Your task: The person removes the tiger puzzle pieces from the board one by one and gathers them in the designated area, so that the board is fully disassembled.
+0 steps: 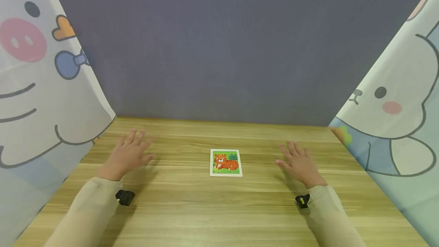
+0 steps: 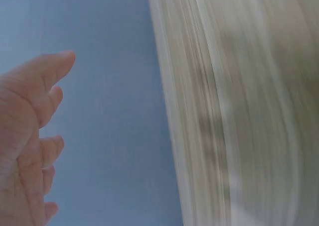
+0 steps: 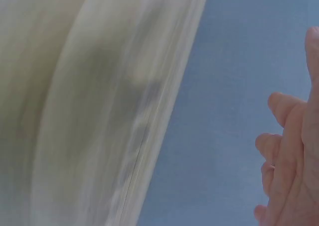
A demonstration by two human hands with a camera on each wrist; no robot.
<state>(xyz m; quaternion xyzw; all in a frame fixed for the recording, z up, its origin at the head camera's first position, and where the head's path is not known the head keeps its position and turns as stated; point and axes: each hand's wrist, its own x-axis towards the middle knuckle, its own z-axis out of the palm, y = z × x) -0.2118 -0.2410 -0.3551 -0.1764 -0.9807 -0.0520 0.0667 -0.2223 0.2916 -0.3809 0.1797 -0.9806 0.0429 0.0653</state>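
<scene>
A small white-framed picture card (image 1: 226, 162) showing an orange tiger on green lies face up on the wooden table, around the middle in the head view. Left of it, my left hand (image 1: 128, 155) is spread over the table with its palm downward and nothing in its grasp. My right hand (image 1: 298, 163) is spread on the card's other side, also holding nothing and nearer to the card. In the left wrist view the left fingers (image 2: 52, 151) show in front of the grey-blue panel; the right wrist view has the right fingers (image 3: 269, 146) at its edge.
The wood-grain table (image 1: 212, 212) ends at an upright dark grey panel (image 1: 219, 48) behind. Cartoon-printed cloths flank it, a pig-like figure (image 1: 27, 87) on the left and a rabbit-like figure (image 1: 394, 87) on the right. Each wrist wears a small black camera (image 1: 125, 197).
</scene>
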